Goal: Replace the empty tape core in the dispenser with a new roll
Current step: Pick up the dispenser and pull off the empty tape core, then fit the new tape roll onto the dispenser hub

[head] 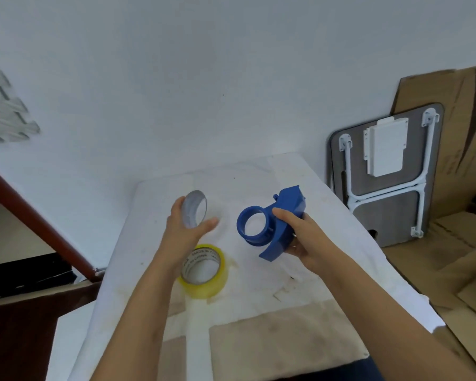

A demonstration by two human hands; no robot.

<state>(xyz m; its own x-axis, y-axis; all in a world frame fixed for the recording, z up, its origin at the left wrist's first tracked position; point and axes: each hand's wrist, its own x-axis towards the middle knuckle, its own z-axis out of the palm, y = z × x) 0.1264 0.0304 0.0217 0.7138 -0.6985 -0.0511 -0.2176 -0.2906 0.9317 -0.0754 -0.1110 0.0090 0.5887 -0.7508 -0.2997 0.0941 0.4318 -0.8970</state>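
My left hand (pixel 183 226) holds the empty grey tape core (pixel 194 208) by its rim, lifted above the table, left of the dispenser. My right hand (pixel 297 232) grips the blue tape dispenser (pixel 275 224) by its body, with its round hub facing left and bare. A new roll of yellowish clear tape (pixel 204 270) with a white printed core lies flat on the cloth-covered table (pixel 259 312), just below my left hand.
A folded grey lap table with white legs (pixel 385 171) leans against the wall at the right, with cardboard sheets (pixel 456 243) behind and under it. Dark wooden furniture (pixel 33 232) stands at the left. Small white scraps (pixel 279 294) lie on the cloth.
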